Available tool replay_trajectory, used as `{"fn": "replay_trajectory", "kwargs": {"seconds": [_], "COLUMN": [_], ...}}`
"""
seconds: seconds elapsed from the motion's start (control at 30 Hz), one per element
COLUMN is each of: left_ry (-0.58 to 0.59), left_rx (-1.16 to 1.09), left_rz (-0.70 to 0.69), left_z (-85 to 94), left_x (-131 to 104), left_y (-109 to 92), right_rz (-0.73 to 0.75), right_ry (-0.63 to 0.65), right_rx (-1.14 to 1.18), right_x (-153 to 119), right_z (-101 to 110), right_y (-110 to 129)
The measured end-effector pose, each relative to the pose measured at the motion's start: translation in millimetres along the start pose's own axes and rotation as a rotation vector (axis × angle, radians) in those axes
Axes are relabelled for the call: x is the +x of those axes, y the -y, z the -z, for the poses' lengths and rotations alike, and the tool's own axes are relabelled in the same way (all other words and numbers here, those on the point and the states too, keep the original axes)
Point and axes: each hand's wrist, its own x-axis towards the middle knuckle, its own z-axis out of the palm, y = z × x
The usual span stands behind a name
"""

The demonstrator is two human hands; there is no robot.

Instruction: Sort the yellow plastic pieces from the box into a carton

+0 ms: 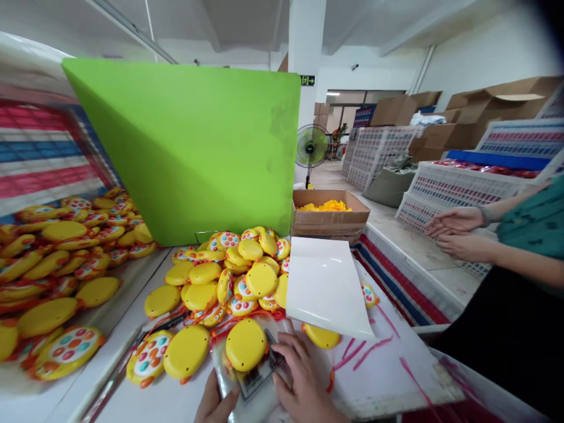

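Face down, a yellow oval toy point(245, 345) lies on a stack of clear plastic bags point(253, 405) with dark print. My left hand point(215, 402) is at the near left edge of the bags, thumb on top and fingers at the side. My right hand point(302, 376) rests over their right side, fingers spread and bent near the printed area; whether it grips a bag is unclear. Two more toys, one with coloured buttons up point(150, 357) and one back up point(187, 352), lie to the left. A heap of such toys point(200, 295) sits behind.
A green board point(189, 147) stands behind the heap. A white sheet point(326, 285) lies at the right, near a carton of orange pieces point(330, 223). More toys point(66, 311) fill the left. A person's hands point(460, 232) show at the right, by crates point(462, 185).
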Motion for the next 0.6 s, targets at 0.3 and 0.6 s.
{"fn": "replay_trajectory", "kwargs": {"seconds": [0.3, 0.6], "left_ry": [0.062, 0.121], "left_rx": [0.015, -0.038], "left_rz": [0.001, 0.032], "left_z": [-6.1, -9.8], "left_x": [-9, -13], "left_y": [-13, -18], "right_rz": [0.04, 0.046], "right_ry": [-0.021, -0.018], "right_rx": [0.015, 0.014], "right_x": [3, 6], "right_z": [2, 4], "right_y": [6, 9]}}
